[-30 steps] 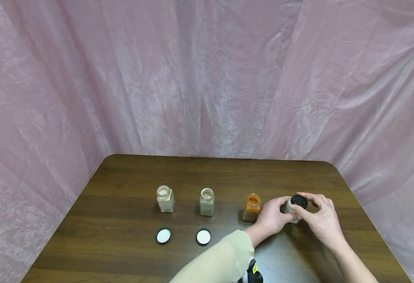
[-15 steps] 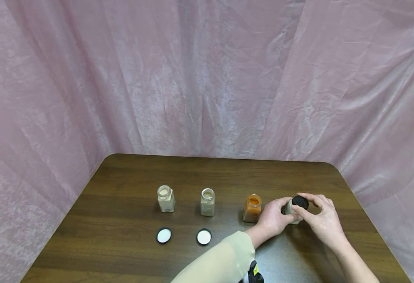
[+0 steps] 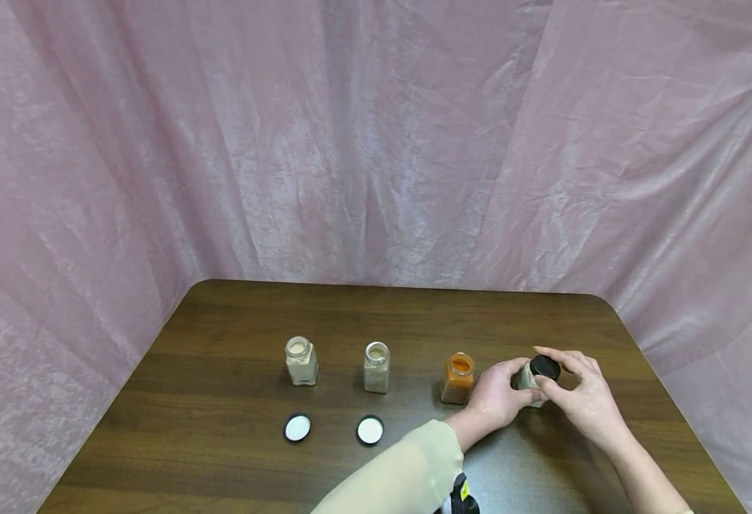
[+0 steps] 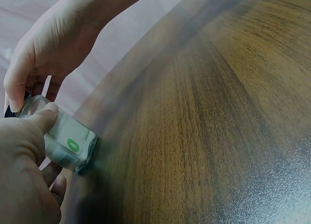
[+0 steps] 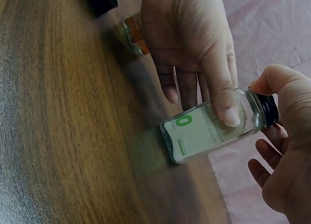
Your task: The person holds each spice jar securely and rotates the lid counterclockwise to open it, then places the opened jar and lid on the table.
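Note:
My left hand point(image 3: 494, 392) grips the body of a small glass spice jar point(image 5: 209, 129) with a white and green label, standing on the table at the right. My right hand point(image 3: 586, 401) has its thumb and fingertips round the jar's black lid point(image 3: 546, 367), which sits on the jar's mouth. In the left wrist view the left thumb presses on the jar point(image 4: 73, 141) near its shoulder. Just left of my left hand stands an uncapped jar of orange powder point(image 3: 456, 385), partly behind that hand.
Two more uncapped jars stand further left: one of cream powder point(image 3: 302, 368), one of greyish-beige contents point(image 3: 376, 371). In front of them lie two black lids, a left one point(image 3: 297, 427) and a right one point(image 3: 369, 430), white insides up. A pink curtain point(image 3: 376, 143) hangs behind the wooden table point(image 3: 222, 321).
The right hand's thumb and index finger have shifted slightly around the black lid. My left hand keeps its hold on the jar, and the other jars and lids stay put.

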Available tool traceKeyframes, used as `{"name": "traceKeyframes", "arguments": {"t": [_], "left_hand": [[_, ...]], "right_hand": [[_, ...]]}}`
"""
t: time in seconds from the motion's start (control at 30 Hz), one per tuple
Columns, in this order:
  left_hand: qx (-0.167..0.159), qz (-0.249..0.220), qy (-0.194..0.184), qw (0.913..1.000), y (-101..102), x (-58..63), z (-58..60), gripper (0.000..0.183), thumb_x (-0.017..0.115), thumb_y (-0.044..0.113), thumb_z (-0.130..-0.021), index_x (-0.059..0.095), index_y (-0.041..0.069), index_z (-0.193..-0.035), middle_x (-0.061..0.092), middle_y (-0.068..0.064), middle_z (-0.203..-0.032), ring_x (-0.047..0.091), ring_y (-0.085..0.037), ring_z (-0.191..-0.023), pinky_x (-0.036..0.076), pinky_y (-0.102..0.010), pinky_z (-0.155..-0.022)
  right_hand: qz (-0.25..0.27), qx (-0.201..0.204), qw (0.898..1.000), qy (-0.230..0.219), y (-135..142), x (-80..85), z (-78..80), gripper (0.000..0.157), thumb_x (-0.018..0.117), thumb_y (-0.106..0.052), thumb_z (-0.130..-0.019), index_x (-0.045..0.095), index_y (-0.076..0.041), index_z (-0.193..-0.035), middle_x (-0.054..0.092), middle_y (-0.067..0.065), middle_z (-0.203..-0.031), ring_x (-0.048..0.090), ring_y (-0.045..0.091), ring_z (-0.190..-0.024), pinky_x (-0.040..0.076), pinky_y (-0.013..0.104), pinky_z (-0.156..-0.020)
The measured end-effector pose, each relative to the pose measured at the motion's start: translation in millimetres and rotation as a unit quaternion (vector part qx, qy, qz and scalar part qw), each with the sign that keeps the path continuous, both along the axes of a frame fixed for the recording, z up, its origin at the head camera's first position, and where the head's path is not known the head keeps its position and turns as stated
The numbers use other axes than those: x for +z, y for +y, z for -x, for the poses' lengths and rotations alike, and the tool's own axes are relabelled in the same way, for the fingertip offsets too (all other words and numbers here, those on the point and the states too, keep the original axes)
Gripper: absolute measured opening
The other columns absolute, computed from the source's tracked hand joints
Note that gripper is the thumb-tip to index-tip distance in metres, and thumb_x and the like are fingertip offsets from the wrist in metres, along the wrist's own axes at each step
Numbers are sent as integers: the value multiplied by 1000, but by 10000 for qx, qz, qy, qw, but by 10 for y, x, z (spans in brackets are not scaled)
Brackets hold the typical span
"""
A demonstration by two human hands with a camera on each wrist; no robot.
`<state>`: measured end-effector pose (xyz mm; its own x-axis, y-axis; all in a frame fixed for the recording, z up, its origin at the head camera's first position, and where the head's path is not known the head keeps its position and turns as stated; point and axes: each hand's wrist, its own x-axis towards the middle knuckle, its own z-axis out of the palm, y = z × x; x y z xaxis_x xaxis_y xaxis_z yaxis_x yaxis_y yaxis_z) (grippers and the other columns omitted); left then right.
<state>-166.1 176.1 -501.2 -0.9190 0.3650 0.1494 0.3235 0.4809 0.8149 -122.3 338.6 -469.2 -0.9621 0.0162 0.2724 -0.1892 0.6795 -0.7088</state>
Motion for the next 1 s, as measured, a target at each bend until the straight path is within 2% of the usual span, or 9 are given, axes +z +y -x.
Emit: {"name": "traceKeyframes", "arguments": {"t": [0.33, 0.5, 0.77, 0.9, 1.0], "left_hand": [[-40, -12, 53, 10000, 6, -5, 6, 44, 86, 35, -83, 73, 27, -124, 69, 17, -109, 60, 4, -96, 44, -12, -79], [-36, -52, 13, 10000, 3, -7, 3, 44, 87, 34, -83, 72, 27, -124, 69, 17, -110, 61, 3, -97, 44, -13, -80], [-39, -53, -5, 10000, 3, -13, 6, 44, 86, 33, -83, 72, 28, -124, 69, 18, -110, 60, 3, -97, 44, -13, -80], [-11, -32, -3, 10000, 2, -14, 3, 45, 86, 34, -83, 72, 28, -126, 69, 18, -112, 61, 3, -98, 45, -14, -81], [4, -35, 2, 10000, 1, -12, 0, 47, 86, 34, -83, 71, 27, -127, 69, 17, -113, 61, 3, -100, 45, -14, -82]], "right_hand": [[-81, 140, 9999, 8, 23, -13, 26, 49, 71, -12, -93, 62, -17, -142, 60, 5, -127, 36, 27, -126, 33, 56, -94], [-74, 173, 9997, 126, 6, -7, 20, 52, 70, -8, -91, 62, -17, -142, 60, 6, -131, 37, 26, -127, 32, 50, -94], [-28, 198, 9996, 205, -19, -16, 1, 58, 73, -6, -90, 58, -15, -145, 56, 8, -139, 34, 28, -129, 30, 51, -94], [-27, 183, 9996, 210, -24, -7, -12, 60, 74, -9, -91, 56, -19, -147, 55, 5, -142, 34, 24, -129, 31, 46, -93], [-32, 164, 9995, 261, -24, 4, -18, 60, 75, -10, -91, 56, -22, -147, 56, 3, -141, 33, 19, -129, 31, 37, -93]]}}
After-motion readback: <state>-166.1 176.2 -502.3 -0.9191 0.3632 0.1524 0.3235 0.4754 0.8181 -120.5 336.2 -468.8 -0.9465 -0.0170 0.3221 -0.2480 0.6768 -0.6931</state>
